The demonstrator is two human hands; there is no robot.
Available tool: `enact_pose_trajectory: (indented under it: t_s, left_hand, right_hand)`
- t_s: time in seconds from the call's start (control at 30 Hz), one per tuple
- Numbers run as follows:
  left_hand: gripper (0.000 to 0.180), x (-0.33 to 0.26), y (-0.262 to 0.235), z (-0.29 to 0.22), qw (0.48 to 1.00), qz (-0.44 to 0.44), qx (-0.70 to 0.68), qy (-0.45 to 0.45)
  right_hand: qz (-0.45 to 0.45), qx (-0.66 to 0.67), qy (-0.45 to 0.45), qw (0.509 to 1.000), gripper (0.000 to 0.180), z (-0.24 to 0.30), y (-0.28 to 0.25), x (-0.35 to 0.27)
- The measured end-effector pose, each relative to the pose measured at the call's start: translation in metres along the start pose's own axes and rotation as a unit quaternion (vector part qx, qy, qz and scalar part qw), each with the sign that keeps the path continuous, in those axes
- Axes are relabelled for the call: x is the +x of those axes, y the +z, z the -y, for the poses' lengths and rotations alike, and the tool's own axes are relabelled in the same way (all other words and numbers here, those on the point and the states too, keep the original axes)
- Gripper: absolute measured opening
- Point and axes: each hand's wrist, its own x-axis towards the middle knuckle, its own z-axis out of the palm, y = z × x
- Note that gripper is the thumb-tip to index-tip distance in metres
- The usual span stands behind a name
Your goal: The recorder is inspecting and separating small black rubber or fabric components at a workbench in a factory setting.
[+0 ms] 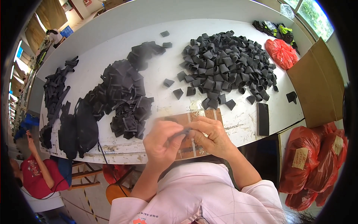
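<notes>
My left hand [161, 140] and my right hand [209, 136] meet near the table's front edge. Both pinch a small dark fabric piece [183, 131], mostly covered by my fingers. Below them lies a brown board [188, 152] with pale tape strips. Beyond my right hand is a big heap of short black fabric loops [227, 61]; a few lie loose at its edge. Flat black fabric pieces [126, 84] are piled beyond my left hand.
At the far left lie black strips [56, 87] and a black drawstring bag [86, 127]. A dark block [263, 119], a cardboard sheet [319, 76] and a red plastic bag [281, 53] are on the right. Full red bags [313, 160] stand below. Another person [41, 173] sits at left.
</notes>
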Motion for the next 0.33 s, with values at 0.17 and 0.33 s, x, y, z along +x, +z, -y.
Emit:
enact_pose_trajectory:
  t_s: [0.17,0.33]
  left_hand:
    - [0.010,-0.003,0.005,0.001,0.993,-0.023,-0.082,-0.082]
    - [0.007,0.002,0.006,0.001,0.997,-0.002,-0.041,-0.071]
  right_hand:
    - [-0.027,-0.052,-0.059,0.997,0.036,0.011,0.003,-0.003]
    - [-0.022,-0.073,-0.092,0.993,0.049,-0.007,-0.001,-0.003]
